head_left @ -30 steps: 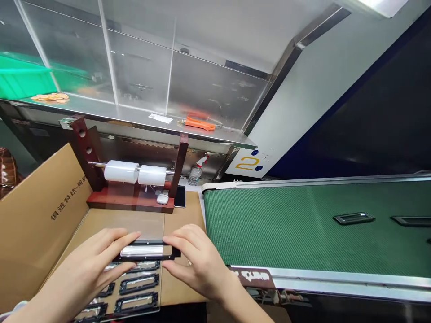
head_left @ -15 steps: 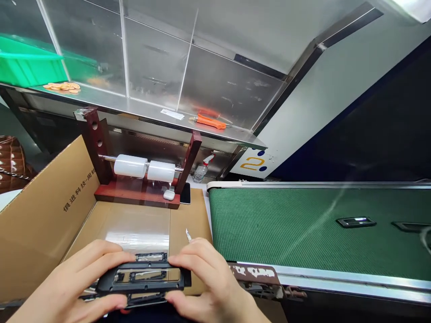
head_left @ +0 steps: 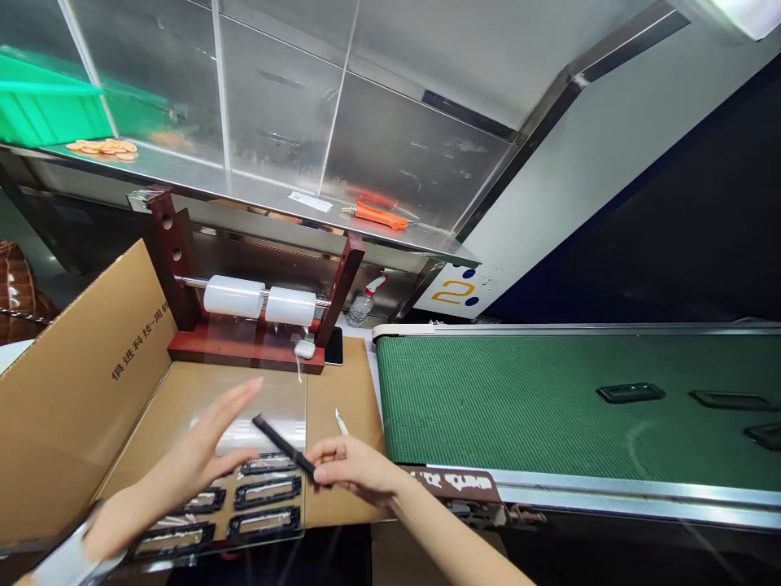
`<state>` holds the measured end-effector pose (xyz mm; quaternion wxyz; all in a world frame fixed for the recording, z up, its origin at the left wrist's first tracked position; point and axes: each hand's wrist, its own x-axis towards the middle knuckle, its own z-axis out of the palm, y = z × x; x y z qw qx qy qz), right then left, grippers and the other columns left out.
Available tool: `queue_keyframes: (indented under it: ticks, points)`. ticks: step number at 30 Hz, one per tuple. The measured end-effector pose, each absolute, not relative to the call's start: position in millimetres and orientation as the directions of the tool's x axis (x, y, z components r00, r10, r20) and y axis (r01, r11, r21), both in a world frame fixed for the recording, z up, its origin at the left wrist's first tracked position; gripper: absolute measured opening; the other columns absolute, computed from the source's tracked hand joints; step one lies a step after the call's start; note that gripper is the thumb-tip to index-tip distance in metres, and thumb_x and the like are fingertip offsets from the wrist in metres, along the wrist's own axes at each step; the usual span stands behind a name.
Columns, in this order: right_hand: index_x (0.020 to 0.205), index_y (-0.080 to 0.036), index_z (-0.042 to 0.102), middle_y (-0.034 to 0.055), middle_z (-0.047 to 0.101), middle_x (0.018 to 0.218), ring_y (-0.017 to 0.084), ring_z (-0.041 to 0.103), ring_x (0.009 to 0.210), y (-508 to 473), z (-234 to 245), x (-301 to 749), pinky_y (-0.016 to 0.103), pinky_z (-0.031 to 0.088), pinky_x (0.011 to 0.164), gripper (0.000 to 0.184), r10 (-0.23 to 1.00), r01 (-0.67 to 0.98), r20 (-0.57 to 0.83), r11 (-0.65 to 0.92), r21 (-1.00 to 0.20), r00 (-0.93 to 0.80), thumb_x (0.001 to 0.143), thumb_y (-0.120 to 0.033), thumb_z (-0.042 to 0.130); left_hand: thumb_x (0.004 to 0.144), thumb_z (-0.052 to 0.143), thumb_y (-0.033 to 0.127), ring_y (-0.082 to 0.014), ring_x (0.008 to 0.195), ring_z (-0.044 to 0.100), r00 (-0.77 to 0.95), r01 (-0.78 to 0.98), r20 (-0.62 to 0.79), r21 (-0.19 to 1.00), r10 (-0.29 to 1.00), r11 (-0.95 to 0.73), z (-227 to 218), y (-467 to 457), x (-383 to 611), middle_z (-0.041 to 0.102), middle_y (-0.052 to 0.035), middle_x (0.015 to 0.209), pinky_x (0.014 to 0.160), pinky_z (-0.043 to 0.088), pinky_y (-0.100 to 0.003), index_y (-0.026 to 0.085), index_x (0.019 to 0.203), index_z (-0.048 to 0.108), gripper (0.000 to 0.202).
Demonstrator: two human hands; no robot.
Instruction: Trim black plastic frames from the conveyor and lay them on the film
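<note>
While the right hand (head_left: 354, 470) pinches one end of a slim black frame part (head_left: 281, 444) between thumb and fingertips, the piece tilts edge-on, its far end rising up and to the left of the grip. Just beyond that raised end the left hand (head_left: 204, 452) hovers flat with fingers spread apart, holding nothing; motion blur leaves it unclear whether it touches the part. Directly beneath and to the left of the grip, more black frames (head_left: 268, 491) lie in rows under a clear sheet (head_left: 277, 407) inside an open cardboard box (head_left: 73, 391). A small white scrap (head_left: 340, 422) lies on the cardboard just above the gripping fingers. Farther beyond the grip stands a red wooden stand (head_left: 244, 346) carrying two white rolls (head_left: 259, 299). To the right of the grip runs a green conveyor belt (head_left: 488, 399), with further black frames (head_left: 630, 392) lying well apart from the hands.
</note>
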<state>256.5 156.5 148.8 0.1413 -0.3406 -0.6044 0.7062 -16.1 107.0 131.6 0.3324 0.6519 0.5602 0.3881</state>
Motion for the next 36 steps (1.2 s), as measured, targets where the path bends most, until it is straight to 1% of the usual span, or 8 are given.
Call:
queue_keyframes:
  ticks: [2,4,6,11,17,30,33,36]
  points:
    - [0.090,-0.018,0.065,0.0003,0.063,0.078,0.015,0.060,0.070,166,119,259,0.030,0.050,0.069,0.026,0.823,0.345,-0.129,0.085,-0.935,-0.553,0.074,-0.038,0.071,0.087,0.053,0.045,-0.0296,0.132,0.043,-0.058,0.428,-0.045,0.901,0.997,0.065,88,130,-9,0.053,-0.0119,0.138,0.110,0.032,-0.047,0.023,0.132,0.051,0.050]
    - [0.094,-0.018,0.063,0.0024,0.063,0.086,0.018,0.060,0.081,174,93,261,0.033,0.050,0.077,0.021,0.893,0.466,0.023,0.257,-0.847,-0.450,0.075,-0.026,0.068,0.089,0.052,0.042,-0.0325,0.128,0.047,-0.152,0.381,-0.175,0.898,0.973,0.221,48,151,-1,0.051,-0.0166,0.139,0.106,0.037,-0.053,0.018,0.130,0.051,0.047]
    - [0.095,-0.019,0.062,0.0041,0.063,0.093,0.021,0.059,0.091,180,70,261,0.037,0.047,0.086,0.025,0.894,0.513,0.072,0.319,-0.797,-0.443,0.071,-0.017,0.068,0.090,0.056,0.038,-0.0296,0.118,0.054,-0.194,0.319,-0.271,0.891,0.943,0.322,17,165,6,0.055,-0.0133,0.132,0.099,0.042,-0.055,0.017,0.125,0.053,0.041]
    - [0.098,-0.021,0.062,0.0038,0.063,0.097,0.023,0.058,0.096,183,28,252,0.039,0.043,0.091,0.031,0.845,0.590,0.116,0.456,-0.666,-0.522,0.070,-0.011,0.070,0.090,0.059,0.035,-0.0177,0.080,0.065,-0.124,0.181,-0.482,0.849,0.868,0.497,-13,177,6,0.066,-0.0049,0.098,0.072,0.055,-0.038,0.015,0.105,0.061,0.026]
    - [0.106,-0.022,0.061,0.0037,0.063,0.103,0.022,0.057,0.100,186,0,237,0.035,0.044,0.088,0.030,0.801,0.616,0.091,0.522,-0.590,-0.592,0.077,-0.016,0.068,0.091,0.056,0.037,-0.0147,0.071,0.063,-0.051,0.065,-0.600,0.796,0.799,0.602,-15,178,-4,0.065,-0.0032,0.091,0.063,0.055,-0.032,0.015,0.103,0.060,0.025]
    - [0.104,-0.024,0.060,0.0025,0.061,0.101,0.022,0.059,0.100,193,-17,225,0.034,0.048,0.088,0.033,0.796,0.603,0.080,0.516,-0.608,-0.601,0.075,-0.009,0.067,0.091,0.054,0.043,-0.0177,0.077,0.067,-0.065,0.112,-0.517,0.846,0.853,0.521,-10,176,-7,0.068,-0.0044,0.091,0.072,0.056,-0.038,0.015,0.102,0.062,0.031]
    - [0.107,-0.023,0.058,0.0040,0.061,0.103,0.024,0.060,0.100,191,-16,225,0.036,0.049,0.087,0.039,0.832,0.615,0.099,0.478,-0.626,-0.546,0.073,-0.011,0.070,0.092,0.047,0.050,-0.0244,0.103,0.064,-0.165,0.224,-0.353,0.896,0.921,0.384,-13,173,-7,0.067,-0.0099,0.112,0.092,0.048,-0.049,0.016,0.114,0.058,0.042]
    - [0.109,-0.021,0.057,0.0071,0.062,0.104,0.027,0.060,0.101,185,-8,232,0.039,0.050,0.087,0.042,0.875,0.633,0.132,0.434,-0.641,-0.466,0.071,-0.013,0.072,0.094,0.030,0.051,-0.0271,0.135,0.039,-0.230,0.429,-0.146,0.872,0.962,0.235,-22,156,5,0.051,-0.0142,0.140,0.112,0.026,-0.053,0.018,0.131,0.048,0.053]
